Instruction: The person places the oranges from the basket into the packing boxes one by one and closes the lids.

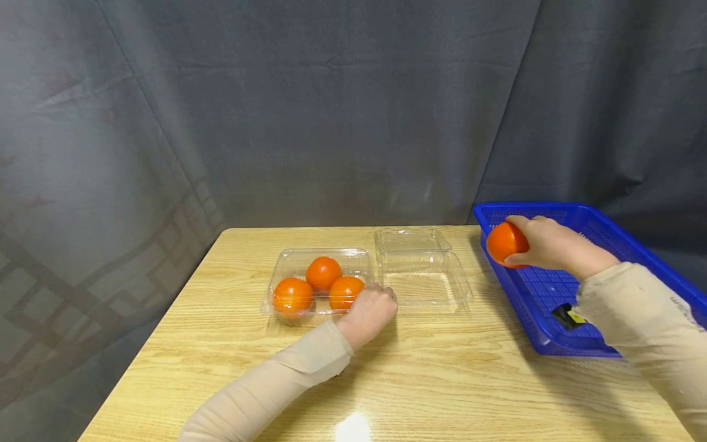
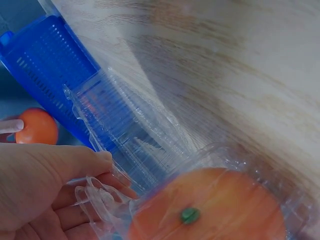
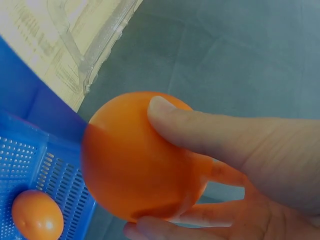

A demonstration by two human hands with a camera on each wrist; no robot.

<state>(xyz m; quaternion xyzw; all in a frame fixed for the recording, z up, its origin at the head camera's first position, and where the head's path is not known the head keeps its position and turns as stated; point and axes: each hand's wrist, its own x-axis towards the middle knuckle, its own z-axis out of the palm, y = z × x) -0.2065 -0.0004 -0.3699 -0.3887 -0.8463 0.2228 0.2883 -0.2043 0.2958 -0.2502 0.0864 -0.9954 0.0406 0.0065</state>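
Observation:
My right hand (image 1: pixel 555 245) grips an orange (image 1: pixel 505 244) above the left side of the blue basket (image 1: pixel 544 341). In the right wrist view, the thumb lies across this orange (image 3: pixel 140 155) and the fingers curl beneath it. Three oranges, one of them the front-left orange (image 1: pixel 293 296), sit in a transparent plastic container (image 1: pixel 298 253) on the table. My left hand (image 1: pixel 369 312) is at that container's right front side. The left wrist view shows its thumb and fingers pinching the plastic edge (image 2: pixel 102 200), beside an orange with a green stem mark (image 2: pixel 210 210).
A second transparent container (image 1: pixel 425 279) stands open between the first container and the basket. Another orange (image 3: pixel 37 215) lies in the basket, along with a black item with a yellow mark (image 1: pixel 567 316). Behind the wooden table (image 1: pixel 221 350) hangs a dark grey curtain (image 1: pixel 331 110).

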